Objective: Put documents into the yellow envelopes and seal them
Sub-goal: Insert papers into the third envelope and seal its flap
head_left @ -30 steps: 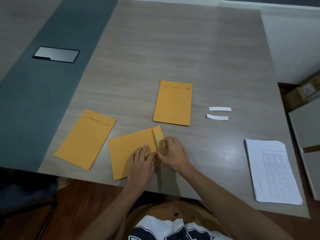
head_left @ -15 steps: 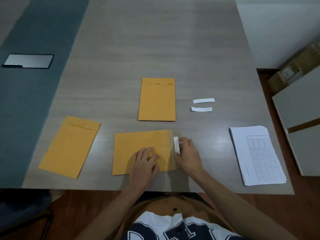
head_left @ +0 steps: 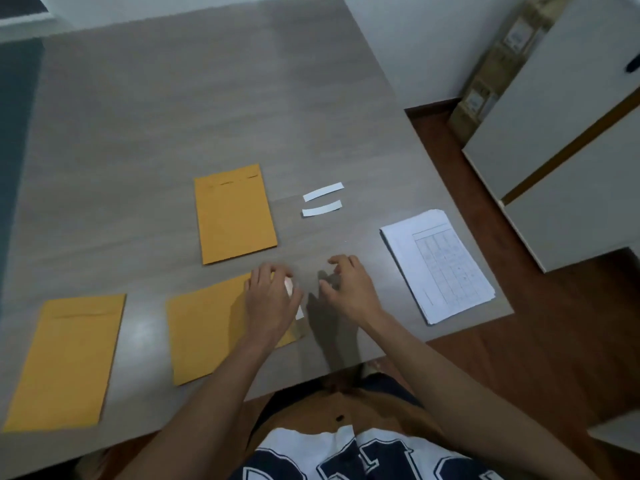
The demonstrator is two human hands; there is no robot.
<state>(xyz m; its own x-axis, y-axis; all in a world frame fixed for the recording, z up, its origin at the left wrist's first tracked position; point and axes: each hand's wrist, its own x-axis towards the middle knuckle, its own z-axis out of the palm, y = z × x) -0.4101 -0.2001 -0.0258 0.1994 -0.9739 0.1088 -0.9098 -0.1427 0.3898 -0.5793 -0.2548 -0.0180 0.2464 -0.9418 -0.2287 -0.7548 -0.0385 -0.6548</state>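
Grey wood-grain surface (head_left: 173, 109), three envelopes, our left hand (head_left: 272, 299) pressing the near envelope (head_left: 207, 330) flat-fingered, right hand (head_left: 349, 289) loosely curled, holding nothing, documents (head_left: 440, 265) right, two white strips (head_left: 322, 202), white cabinet (head_left: 571, 161) beyond.

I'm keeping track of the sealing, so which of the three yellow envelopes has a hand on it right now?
The middle envelope at the near table edge: the left hand rests on its flap end. The far envelope and leftmost envelope lie untouched.
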